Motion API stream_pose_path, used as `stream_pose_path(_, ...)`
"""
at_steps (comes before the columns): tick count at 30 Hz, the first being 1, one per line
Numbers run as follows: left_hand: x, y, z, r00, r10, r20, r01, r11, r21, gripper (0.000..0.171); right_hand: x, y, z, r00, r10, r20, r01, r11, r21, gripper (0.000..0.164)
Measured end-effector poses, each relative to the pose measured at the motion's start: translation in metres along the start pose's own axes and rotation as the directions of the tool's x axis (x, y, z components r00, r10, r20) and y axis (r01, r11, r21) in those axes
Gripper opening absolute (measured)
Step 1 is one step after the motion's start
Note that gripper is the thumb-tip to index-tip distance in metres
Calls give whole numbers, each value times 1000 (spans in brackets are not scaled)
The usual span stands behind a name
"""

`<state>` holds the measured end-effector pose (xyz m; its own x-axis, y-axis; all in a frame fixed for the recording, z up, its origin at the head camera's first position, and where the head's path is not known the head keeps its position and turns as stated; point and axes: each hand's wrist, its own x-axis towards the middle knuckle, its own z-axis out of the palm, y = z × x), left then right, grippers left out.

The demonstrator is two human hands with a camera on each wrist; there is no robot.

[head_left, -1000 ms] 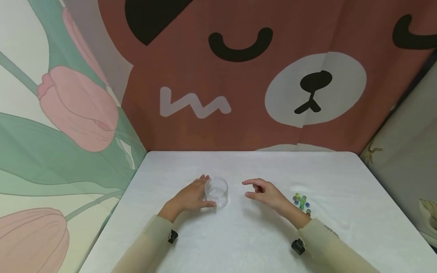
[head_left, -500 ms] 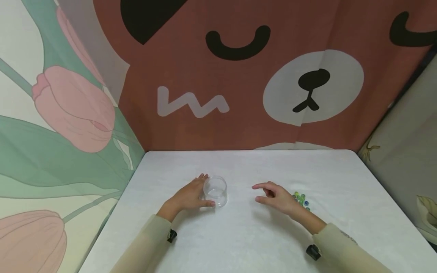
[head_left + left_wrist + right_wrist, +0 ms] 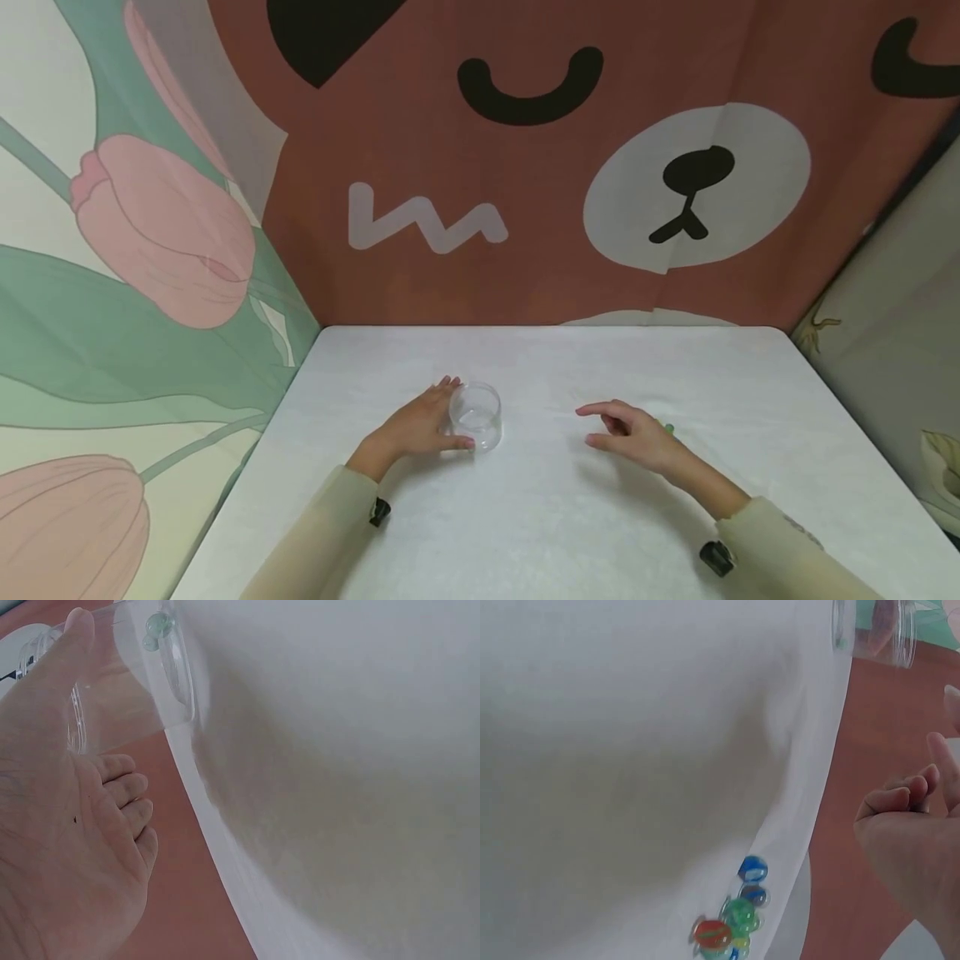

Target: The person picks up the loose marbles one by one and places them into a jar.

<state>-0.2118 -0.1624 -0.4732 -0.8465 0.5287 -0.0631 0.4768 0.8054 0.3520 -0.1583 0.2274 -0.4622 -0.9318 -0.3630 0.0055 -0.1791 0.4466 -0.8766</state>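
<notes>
A clear round jar [image 3: 483, 425] stands upright on the white table. My left hand [image 3: 418, 423] holds it from the left, fingers reaching along the far side and thumb at the front. Through the jar's clear wall [image 3: 120, 697], in the left wrist view, pale green marbles [image 3: 156, 630] show near its base. Over the table to the right is my right hand [image 3: 633, 435], index finger and thumb held apart with nothing between them. Several coloured glass marbles [image 3: 739, 915] lie beside it in the right wrist view; from the head only a green marble [image 3: 669, 428] peeks out behind that hand.
White cloth covers the table [image 3: 517, 517]. A brown bear-print curtain [image 3: 420, 292] hangs right behind its far edge. Flower-print cloth [image 3: 172, 242] rises on the left, and a pale curtain [image 3: 892, 333] stands along the right.
My right hand has moved to the right, away from the jar and over toward the marbles, hiding most of them from the head view. The left hand and jar have stayed in place.
</notes>
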Motion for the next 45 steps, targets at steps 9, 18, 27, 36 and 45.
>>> stream_pose_path(9,0,0,0,1000,-6,13,5,1000,11,109,-9,8,-20,997,2,74,-3,1000,17,36)
stream_pose_path(18,1,-2,2,1000,-8,9,8,1000,8,107,-14,26,-48,991,8,133,-1,999,-54,47)
stream_pose_path(27,0,-3,3,1000,-2,15,1,1000,25,108,-19,46,-73,987,-30,161,43,996,-79,50)
stream_pose_path(36,0,-2,4,1000,-5,14,5,999,31,108,-23,61,-85,994,27,110,-13,992,-128,51)
stream_pose_path(45,0,-2,3,1000,7,16,-8,999,33,109,-21,75,-97,989,130,72,-116,978,-175,46)
